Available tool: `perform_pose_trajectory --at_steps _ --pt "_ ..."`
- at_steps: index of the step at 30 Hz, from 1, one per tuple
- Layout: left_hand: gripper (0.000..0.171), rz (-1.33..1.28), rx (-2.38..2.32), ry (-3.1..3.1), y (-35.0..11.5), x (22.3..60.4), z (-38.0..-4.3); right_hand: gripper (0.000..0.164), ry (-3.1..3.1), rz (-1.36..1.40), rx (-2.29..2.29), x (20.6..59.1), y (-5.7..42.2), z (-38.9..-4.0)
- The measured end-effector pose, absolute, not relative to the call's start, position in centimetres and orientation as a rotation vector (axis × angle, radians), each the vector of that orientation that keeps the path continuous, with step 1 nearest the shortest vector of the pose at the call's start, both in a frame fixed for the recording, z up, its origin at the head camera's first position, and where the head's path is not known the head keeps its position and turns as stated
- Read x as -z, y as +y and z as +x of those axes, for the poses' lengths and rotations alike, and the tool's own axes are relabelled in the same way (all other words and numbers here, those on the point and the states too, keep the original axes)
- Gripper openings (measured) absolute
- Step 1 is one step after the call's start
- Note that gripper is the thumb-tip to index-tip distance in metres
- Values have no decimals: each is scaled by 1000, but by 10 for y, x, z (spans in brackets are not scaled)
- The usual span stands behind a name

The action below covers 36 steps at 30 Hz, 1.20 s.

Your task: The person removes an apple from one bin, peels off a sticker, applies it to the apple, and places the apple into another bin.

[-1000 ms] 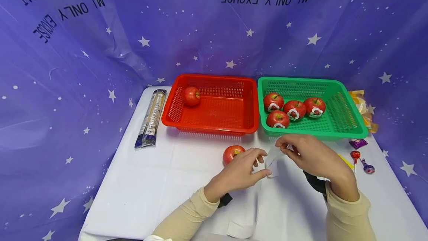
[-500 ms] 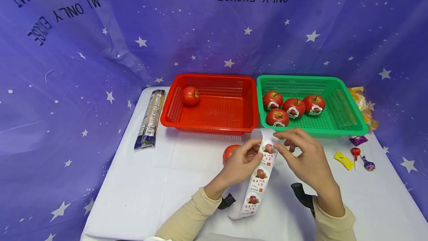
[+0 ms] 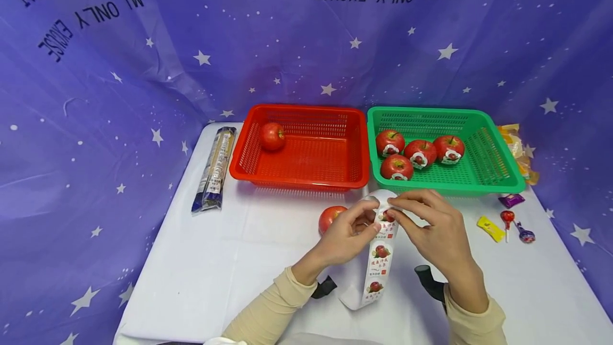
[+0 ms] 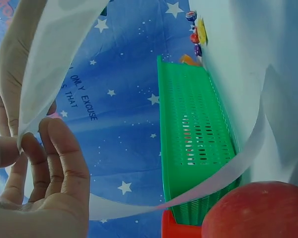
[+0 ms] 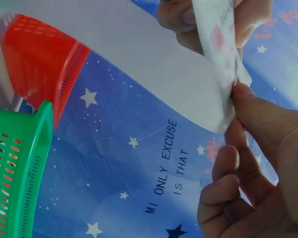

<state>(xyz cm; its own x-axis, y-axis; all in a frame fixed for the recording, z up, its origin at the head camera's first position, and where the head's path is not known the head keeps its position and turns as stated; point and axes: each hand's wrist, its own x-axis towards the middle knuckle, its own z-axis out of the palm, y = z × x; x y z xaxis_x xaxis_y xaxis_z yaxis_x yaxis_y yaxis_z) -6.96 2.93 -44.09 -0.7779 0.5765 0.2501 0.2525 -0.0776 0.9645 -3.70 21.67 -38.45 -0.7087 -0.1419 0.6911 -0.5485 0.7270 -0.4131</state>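
A long white strip of apple stickers hangs between both hands above the table, its printed side up in the head view. My left hand pinches the strip's left edge between thumb and index finger. At the top printed sticker, my right hand pinches the strip with thumb and forefinger; in the right wrist view its fingertips meet at the strip's edge. The strip's white backing shows in the left wrist view. A red apple sits on the table just beyond my left hand, partly hidden by it.
The red basket at the back holds one apple. Beside it, the green basket holds several stickered apples. Wrapped candies and lollipops lie at right, a long packaged snack at left.
Both hands have drawn together and now hold the sticker strip, which has been lifted and turned printed side up. Lately the right fingers have settled on the top sticker; the baskets stay put.
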Motion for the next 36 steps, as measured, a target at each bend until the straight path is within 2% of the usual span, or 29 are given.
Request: perform_pose_trajectory --at_steps 9,26,33,36 --pt "34 911 -1927 1953 29 440 -70 35 -2220 507 -868 389 216 -38" --pt "26 1014 -1865 2050 26 435 -73 20 -2422 480 -857 380 216 -36" --pt "21 935 -2001 2009 27 430 -74 22 -2286 577 -804 385 215 -39" --pt "22 844 -2008 2072 29 426 -76 17 -2261 620 -816 386 215 -39"
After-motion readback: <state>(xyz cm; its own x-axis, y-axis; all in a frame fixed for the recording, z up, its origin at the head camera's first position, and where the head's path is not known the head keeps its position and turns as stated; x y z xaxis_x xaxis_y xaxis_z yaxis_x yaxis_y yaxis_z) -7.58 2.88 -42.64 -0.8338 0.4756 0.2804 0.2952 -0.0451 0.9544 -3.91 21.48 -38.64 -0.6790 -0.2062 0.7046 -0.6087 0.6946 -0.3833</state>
